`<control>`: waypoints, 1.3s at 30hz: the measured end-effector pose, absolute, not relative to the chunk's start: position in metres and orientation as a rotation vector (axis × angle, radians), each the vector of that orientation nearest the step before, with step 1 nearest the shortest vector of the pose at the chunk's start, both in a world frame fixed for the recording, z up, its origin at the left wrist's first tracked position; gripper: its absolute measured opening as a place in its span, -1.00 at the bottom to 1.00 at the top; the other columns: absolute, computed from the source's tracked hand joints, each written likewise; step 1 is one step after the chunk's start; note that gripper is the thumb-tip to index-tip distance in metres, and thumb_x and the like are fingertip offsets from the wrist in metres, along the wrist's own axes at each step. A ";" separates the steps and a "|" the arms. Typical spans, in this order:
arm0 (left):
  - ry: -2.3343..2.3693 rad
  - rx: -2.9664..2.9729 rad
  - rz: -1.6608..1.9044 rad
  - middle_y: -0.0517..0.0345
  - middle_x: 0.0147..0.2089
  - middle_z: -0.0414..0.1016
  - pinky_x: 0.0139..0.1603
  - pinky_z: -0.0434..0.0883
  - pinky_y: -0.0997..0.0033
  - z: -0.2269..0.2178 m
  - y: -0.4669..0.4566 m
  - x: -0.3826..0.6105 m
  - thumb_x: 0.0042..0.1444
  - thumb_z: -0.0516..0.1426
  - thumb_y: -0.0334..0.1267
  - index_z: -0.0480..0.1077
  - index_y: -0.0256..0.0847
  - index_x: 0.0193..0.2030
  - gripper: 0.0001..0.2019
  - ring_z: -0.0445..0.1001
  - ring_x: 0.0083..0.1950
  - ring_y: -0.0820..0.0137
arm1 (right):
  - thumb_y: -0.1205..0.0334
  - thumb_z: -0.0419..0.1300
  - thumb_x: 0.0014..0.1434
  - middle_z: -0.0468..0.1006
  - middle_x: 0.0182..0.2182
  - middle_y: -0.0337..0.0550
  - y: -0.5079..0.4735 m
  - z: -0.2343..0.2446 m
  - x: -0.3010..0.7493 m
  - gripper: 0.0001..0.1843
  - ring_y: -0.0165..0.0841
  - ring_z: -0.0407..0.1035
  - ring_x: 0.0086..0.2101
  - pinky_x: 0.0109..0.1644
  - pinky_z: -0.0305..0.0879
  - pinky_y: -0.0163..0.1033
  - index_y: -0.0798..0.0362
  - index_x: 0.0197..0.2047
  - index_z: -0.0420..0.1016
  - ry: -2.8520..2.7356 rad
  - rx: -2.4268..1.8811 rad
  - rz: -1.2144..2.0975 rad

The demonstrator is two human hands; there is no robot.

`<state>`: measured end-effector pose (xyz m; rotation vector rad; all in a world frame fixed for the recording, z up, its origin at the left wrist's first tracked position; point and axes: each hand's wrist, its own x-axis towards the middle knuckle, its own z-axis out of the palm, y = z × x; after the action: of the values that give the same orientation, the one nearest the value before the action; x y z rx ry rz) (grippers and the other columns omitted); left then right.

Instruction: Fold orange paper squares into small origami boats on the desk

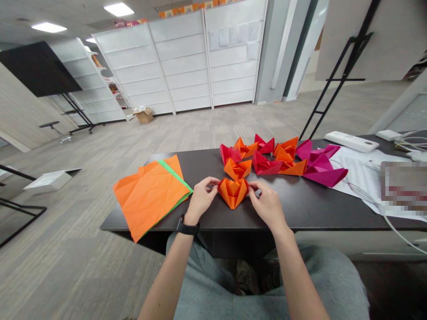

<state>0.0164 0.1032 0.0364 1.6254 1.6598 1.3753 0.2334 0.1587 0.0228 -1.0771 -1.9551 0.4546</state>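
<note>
Near the front edge of the bench [310, 205], the folded orange paper [233, 194] sits directly between my left hand [203, 195] and right hand [267, 202], neither nearer; my fingers pinch its side corners, its wider axis parallel to that edge.

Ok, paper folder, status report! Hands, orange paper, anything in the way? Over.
Left hand and right hand: pinching opposite sides. Orange folded paper: between them, point toward the wearer. Second orange piece: crowding close behind.
</note>
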 end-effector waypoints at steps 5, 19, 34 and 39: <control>1.677 1.630 1.365 0.11 -0.17 0.61 -0.25 0.45 0.48 0.037 0.103 0.017 0.18 0.12 -0.36 0.50 -0.19 -0.18 -0.86 0.57 -0.15 0.37 | 0.26 0.05 0.22 0.60 -0.25 -0.10 0.159 0.022 0.233 -0.82 -0.23 0.46 -0.27 -0.14 0.35 -0.14 0.02 -0.21 0.49 -1.947 -1.087 0.459; 1.397 1.786 1.226 0.04 0.12 0.54 -0.06 0.54 0.40 0.053 0.086 0.026 0.21 0.18 -0.28 0.48 -0.10 0.11 -0.68 0.54 0.09 0.28 | 0.29 0.05 0.18 0.57 -0.32 -0.10 0.153 0.029 0.232 -0.83 -0.24 0.45 -0.34 -0.20 0.35 -0.13 0.02 -0.26 0.47 -1.859 -1.152 0.472; 1.376 1.789 1.232 0.08 0.05 0.57 -0.08 0.54 0.44 0.049 0.090 0.028 0.23 0.15 -0.33 0.50 -0.13 0.04 -0.74 0.54 0.04 0.33 | 0.24 0.15 0.26 0.57 -0.16 -0.08 0.136 0.050 0.229 -0.79 -0.15 0.40 -0.13 -0.04 0.34 -0.02 -0.01 -0.06 0.55 -2.136 -1.008 0.210; 1.379 1.745 1.240 0.06 -0.05 0.57 -0.15 0.56 0.43 0.044 0.094 0.027 0.28 0.08 -0.29 0.53 -0.19 -0.05 -0.78 0.57 -0.15 0.38 | 0.24 0.11 0.30 0.64 -0.18 -0.11 0.135 0.051 0.226 -0.71 -0.15 0.40 -0.10 -0.01 0.28 0.00 -0.04 0.04 0.53 -2.074 -0.970 0.200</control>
<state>0.0270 0.0935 0.0440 1.7449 1.3794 1.2399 0.2263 0.1347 0.0511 -0.9702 -2.0739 0.2004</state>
